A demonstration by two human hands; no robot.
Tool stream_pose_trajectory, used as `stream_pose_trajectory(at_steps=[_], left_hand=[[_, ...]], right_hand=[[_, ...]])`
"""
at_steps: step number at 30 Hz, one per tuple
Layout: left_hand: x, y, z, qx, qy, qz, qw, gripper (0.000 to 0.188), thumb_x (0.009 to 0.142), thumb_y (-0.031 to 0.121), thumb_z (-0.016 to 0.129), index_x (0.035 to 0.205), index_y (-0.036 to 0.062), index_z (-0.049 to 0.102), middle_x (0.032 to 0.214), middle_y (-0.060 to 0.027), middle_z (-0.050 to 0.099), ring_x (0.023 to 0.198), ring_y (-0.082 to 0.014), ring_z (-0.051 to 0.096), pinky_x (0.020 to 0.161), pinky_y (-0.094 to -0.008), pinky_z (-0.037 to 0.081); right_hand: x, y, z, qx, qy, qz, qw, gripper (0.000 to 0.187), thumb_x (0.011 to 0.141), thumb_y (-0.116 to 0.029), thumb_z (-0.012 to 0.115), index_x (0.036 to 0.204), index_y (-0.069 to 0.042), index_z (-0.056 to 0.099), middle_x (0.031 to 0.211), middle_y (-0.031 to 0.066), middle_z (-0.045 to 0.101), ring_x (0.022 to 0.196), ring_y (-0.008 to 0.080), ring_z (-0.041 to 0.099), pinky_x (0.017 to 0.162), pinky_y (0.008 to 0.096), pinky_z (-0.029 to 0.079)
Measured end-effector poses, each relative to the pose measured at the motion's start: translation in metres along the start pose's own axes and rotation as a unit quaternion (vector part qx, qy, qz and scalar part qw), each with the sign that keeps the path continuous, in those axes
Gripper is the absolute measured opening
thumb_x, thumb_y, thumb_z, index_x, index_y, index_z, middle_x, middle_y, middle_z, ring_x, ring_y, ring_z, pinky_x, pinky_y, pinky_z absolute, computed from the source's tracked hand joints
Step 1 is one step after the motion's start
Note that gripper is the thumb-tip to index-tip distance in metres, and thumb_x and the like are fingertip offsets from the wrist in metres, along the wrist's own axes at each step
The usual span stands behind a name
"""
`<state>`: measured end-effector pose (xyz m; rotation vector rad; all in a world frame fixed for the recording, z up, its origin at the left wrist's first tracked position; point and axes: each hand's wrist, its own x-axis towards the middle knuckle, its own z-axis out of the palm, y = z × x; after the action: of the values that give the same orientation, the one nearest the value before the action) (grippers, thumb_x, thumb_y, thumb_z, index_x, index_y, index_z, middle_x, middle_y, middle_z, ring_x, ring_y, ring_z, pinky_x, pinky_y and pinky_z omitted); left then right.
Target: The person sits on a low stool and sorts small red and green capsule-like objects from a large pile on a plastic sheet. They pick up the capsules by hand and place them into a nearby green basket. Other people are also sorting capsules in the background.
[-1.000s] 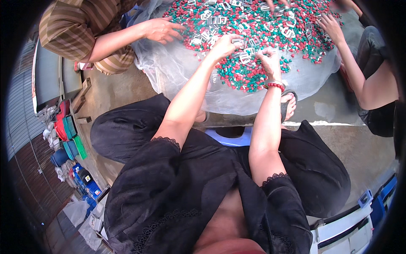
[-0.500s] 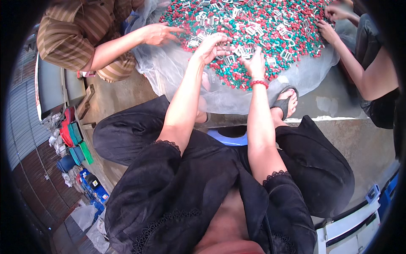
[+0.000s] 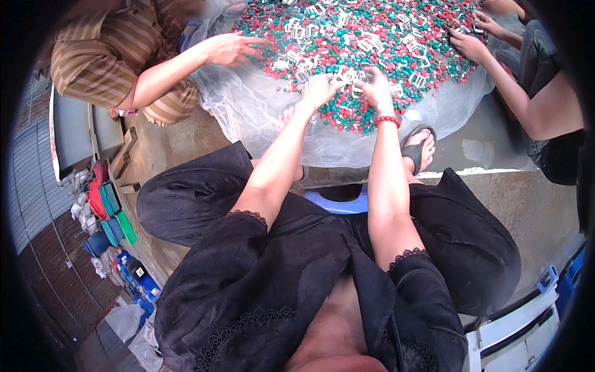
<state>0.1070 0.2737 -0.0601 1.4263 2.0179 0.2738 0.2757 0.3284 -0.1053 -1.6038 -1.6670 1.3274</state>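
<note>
A wide heap of small red, green and white pieces (image 3: 347, 115) lies before me, with white plastic frames (image 3: 370, 42) like slide buckles scattered over it. At its near edge my left hand (image 3: 319, 90) reaches in, fingers closed and pointing right toward a cluster of white plastic frames (image 3: 348, 75). What its fingertips hold is too small to make out. My right hand (image 3: 378, 90), with a red bead bracelet on the wrist, faces it from the right. Its thumb and fingers are curled on a white plastic frame beside the cluster.
A translucent sheet (image 3: 248, 118) lies under the heap. At the left, a co-worker's hand (image 3: 232, 48) touches the pieces; at the right, another person's hand (image 3: 469, 46) does too. My sandalled foot (image 3: 421, 150) stands near the sheet's edge. A blue stool (image 3: 338, 201) shows between my legs.
My left hand has moved right and nearer, its fingers closing beside the white frames. My right hand has shifted slightly, fingers curling inward. The right-hand co-worker's hand has moved left over the heap.
</note>
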Motion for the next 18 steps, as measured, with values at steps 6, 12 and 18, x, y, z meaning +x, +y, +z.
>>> stream_pose_trajectory(at_steps=[6, 12, 18], left_hand=[[0.016, -0.003, -0.036, -0.115, 0.086, 0.057, 0.988, 0.045, 0.081, 0.039, 0.061, 0.11, 0.0055, 0.063, 0.08, -0.0095, 0.067, 0.071, -0.0167, 0.063, 0.065, -0.0311, 0.047], [0.01, -0.031, -0.077, -0.784, -0.008, -0.01, 0.62, 0.039, 0.087, 0.045, 0.053, 0.079, 0.0069, 0.054, 0.083, -0.0061, 0.058, 0.076, -0.0188, 0.057, 0.053, -0.0279, 0.043], [-0.01, -0.05, -0.077, -0.834, -0.005, -0.033, 0.551, 0.047, 0.085, 0.055, 0.049, 0.08, 0.0084, 0.055, 0.092, -0.0127, 0.059, 0.086, -0.029, 0.059, 0.058, -0.0363, 0.05]], right_hand=[[-0.003, -0.018, 0.03, -0.079, 0.015, 0.023, 0.997, 0.032, 0.065, -0.018, 0.075, 0.094, -0.012, 0.064, 0.088, 0.0123, 0.063, 0.088, 0.0277, 0.06, 0.076, 0.0388, 0.048], [-0.009, -0.016, -0.003, 0.408, -0.107, 0.108, 0.9, 0.02, 0.073, -0.008, 0.066, 0.092, -0.002, 0.063, 0.077, 0.0043, 0.063, 0.058, 0.0101, 0.057, 0.047, 0.0217, 0.043], [-0.02, -0.039, -0.038, 0.639, -0.172, 0.131, 0.739, 0.03, 0.082, -0.024, 0.056, 0.104, -0.003, 0.057, 0.084, 0.0069, 0.059, 0.078, 0.0213, 0.06, 0.078, 0.0425, 0.051]])
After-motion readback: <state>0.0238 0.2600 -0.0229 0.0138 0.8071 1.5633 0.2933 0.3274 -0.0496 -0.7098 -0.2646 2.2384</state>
